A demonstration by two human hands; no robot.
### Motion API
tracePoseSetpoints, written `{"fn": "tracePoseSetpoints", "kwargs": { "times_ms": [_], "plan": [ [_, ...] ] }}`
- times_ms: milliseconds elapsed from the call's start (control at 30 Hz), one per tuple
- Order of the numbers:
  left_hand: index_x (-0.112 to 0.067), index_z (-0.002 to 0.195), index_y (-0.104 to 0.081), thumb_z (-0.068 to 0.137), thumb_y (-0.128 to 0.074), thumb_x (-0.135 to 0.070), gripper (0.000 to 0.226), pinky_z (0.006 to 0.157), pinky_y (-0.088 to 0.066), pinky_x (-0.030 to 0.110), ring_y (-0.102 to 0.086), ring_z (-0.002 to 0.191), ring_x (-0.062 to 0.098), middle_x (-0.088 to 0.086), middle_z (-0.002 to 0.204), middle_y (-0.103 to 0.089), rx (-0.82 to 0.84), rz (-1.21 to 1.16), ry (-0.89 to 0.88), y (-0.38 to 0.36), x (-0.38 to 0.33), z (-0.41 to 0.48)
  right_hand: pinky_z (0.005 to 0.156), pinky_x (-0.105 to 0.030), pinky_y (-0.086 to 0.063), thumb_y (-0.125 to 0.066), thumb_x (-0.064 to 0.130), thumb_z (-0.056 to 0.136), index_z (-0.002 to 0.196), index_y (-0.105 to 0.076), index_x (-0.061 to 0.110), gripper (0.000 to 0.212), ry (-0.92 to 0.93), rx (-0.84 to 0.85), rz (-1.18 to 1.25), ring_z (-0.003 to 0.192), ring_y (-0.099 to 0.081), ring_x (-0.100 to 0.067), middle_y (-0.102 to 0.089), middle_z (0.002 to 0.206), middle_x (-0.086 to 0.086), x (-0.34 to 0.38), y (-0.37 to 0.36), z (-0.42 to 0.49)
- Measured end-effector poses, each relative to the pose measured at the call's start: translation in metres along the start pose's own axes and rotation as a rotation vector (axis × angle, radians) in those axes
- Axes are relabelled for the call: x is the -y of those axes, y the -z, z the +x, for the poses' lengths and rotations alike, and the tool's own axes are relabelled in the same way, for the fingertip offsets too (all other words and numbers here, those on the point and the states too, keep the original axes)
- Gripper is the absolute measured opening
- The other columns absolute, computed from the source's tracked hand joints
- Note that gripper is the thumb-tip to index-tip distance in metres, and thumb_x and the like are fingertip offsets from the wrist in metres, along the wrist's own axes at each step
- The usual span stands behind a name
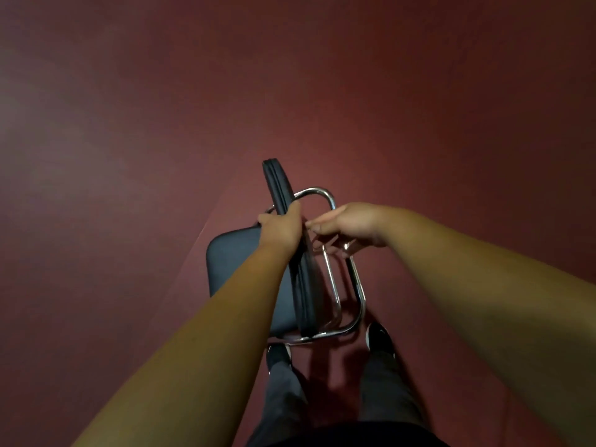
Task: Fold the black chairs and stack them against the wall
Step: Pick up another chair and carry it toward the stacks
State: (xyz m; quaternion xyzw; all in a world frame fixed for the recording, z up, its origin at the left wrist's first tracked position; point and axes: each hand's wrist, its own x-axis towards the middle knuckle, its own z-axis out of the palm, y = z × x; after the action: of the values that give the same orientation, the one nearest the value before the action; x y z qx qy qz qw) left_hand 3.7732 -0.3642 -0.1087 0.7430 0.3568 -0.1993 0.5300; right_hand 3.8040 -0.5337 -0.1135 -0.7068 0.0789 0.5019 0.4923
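Our black padded chair with chrome tubular frame [238, 279] stands on the dark red floor [129, 156], just ahead of our black shoes [379, 337]. Our left hand [280, 227] grips the backrest [280, 185] edge and our right hand [351, 225] curls round a frame tube. Folding could pinch those fingers.

Bare red floor [467, 240] gives me room to either side and ahead, but straight in front the black chair [238, 272] and its chrome frame [358, 285] bar the way, with my shoes [380, 338] just behind them.
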Motion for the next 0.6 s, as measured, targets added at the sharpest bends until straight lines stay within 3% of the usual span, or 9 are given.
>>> {"fn": "tracePoseSetpoints", "kwargs": {
  "times_ms": [100, 233, 300, 333, 367, 467, 500, 600],
  "plan": [
    [-0.006, 0.154, -0.029, 0.095, -0.057, -0.061, 0.086, 0.089, -0.048, 0.041, -0.059, 0.108, 0.029, 0.01, 0.134, -0.059, -0.122, -0.041, -0.014, 0.01, 0.017, -0.001, 0.084, -0.046, -0.056, -0.06, 0.032, 0.104, 0.121, -0.073, 0.029, 0.022, -0.018, -0.047, -0.013, 0.101, -0.078, -0.027, -0.081, 0.103, -0.002, 0.004, -0.012, 0.025],
    [-0.008, 0.154, -0.037, 0.093, -0.055, -0.067, 0.086, 0.072, -0.045, 0.034, -0.058, 0.101, 0.024, 0.008, 0.132, -0.06, -0.211, -0.02, -0.039, 0.02, 0.026, 0.0, 0.073, -0.041, -0.057, -0.053, 0.017, 0.103, 0.107, -0.068, 0.009, 0.018, -0.107, -0.209, -0.128, 0.077, -0.07, -0.029, -0.076, 0.1, -0.013, -0.007, -0.023, 0.062],
    [-0.01, 0.152, -0.041, 0.093, -0.053, -0.071, 0.086, 0.061, -0.04, 0.029, -0.06, 0.098, 0.02, 0.006, 0.127, -0.062, -0.232, -0.018, -0.049, 0.024, 0.03, 0.001, 0.065, -0.025, -0.06, -0.048, 0.01, 0.105, 0.108, -0.065, 0.0, 0.02, -0.136, -0.323, -0.24, 0.074, -0.065, -0.029, -0.072, 0.1, -0.015, -0.018, -0.023, 0.073],
    [-0.011, 0.149, -0.044, 0.092, -0.052, -0.073, 0.085, 0.06, -0.04, 0.028, -0.061, 0.097, 0.018, 0.005, 0.123, -0.064, -0.25, -0.017, -0.051, 0.025, 0.033, 0.002, 0.054, -0.017, -0.053, -0.048, 0.009, 0.106, 0.113, -0.063, 0.0, 0.019, -0.144, -0.374, -0.314, 0.076, -0.062, -0.029, -0.067, 0.1, -0.013, -0.024, -0.022, 0.077],
    [-0.012, 0.146, -0.047, 0.091, -0.052, -0.075, 0.084, 0.06, -0.041, 0.028, -0.063, 0.096, 0.018, 0.005, 0.12, -0.065, -0.263, -0.016, -0.057, 0.026, 0.034, 0.001, 0.054, -0.015, -0.047, -0.051, 0.012, 0.106, 0.125, -0.063, -0.002, 0.026, -0.161, -0.426, -0.386, 0.083, -0.06, -0.03, -0.063, 0.105, -0.011, -0.031, -0.022, 0.08],
    [-0.013, 0.142, -0.052, 0.086, -0.052, -0.079, 0.086, 0.064, -0.048, 0.032, -0.067, 0.095, 0.019, 0.005, 0.116, -0.068, -0.281, -0.02, -0.067, 0.028, 0.039, 0.007, 0.074, -0.026, -0.043, -0.065, 0.028, 0.099, 0.141, -0.056, 0.001, 0.051, -0.233, -0.559, -0.489, 0.115, -0.06, -0.033, -0.056, 0.137, -0.017, -0.054, -0.022, 0.093],
    [-0.014, 0.141, -0.053, 0.085, -0.052, -0.08, 0.087, 0.065, -0.05, 0.032, -0.068, 0.094, 0.018, 0.005, 0.114, -0.069, -0.284, -0.026, -0.068, 0.028, 0.04, 0.007, 0.074, -0.027, -0.042, -0.066, 0.031, 0.098, 0.143, -0.055, 0.001, 0.055, -0.255, -0.583, -0.456, 0.116, -0.061, -0.032, -0.055, 0.14, -0.019, -0.062, -0.024, 0.099],
    [-0.014, 0.138, -0.056, 0.082, -0.053, -0.081, 0.087, 0.068, -0.055, 0.034, -0.07, 0.09, 0.016, 0.003, 0.11, -0.071, -0.287, -0.044, -0.067, 0.029, 0.042, 0.01, 0.066, -0.027, -0.045, -0.067, 0.028, 0.097, 0.141, -0.056, -0.002, 0.054, -0.295, -0.546, -0.29, 0.089, -0.06, -0.03, -0.064, 0.127, -0.019, -0.082, -0.025, 0.11]
  ]
}}
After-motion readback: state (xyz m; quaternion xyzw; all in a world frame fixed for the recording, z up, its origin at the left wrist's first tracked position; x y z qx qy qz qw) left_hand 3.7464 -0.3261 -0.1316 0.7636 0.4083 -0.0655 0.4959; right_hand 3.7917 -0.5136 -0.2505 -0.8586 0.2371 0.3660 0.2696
